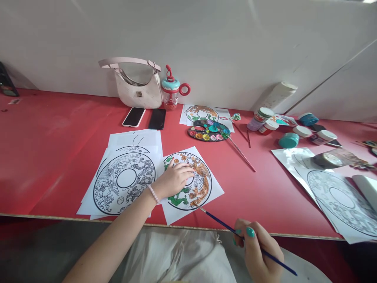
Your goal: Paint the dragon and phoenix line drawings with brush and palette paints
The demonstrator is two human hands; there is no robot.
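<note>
My left hand (176, 179) lies flat, fingers stretched out, on a sheet with a round printed design (207, 173). Its ring is partly painted, with an orange phoenix on the right and green figures on the left; my palm hides part of it. Between the fingers of my right hand (259, 249) is a blue-handled paintbrush (220, 222), its tip touching the lower orange part. Left of the painted sheet, partly under my left forearm, is a stack of unpainted printed sheets (101, 173) with dragon patterns.
A paint palette (203, 136) with a second paintbrush (243, 154) lies beyond the sheet. Several paint jars (288, 140) stand at right, near more printed sheets (324, 196). A white handbag (141, 92), a red-handled cup (171, 94) and two phones (134, 117) are at the back.
</note>
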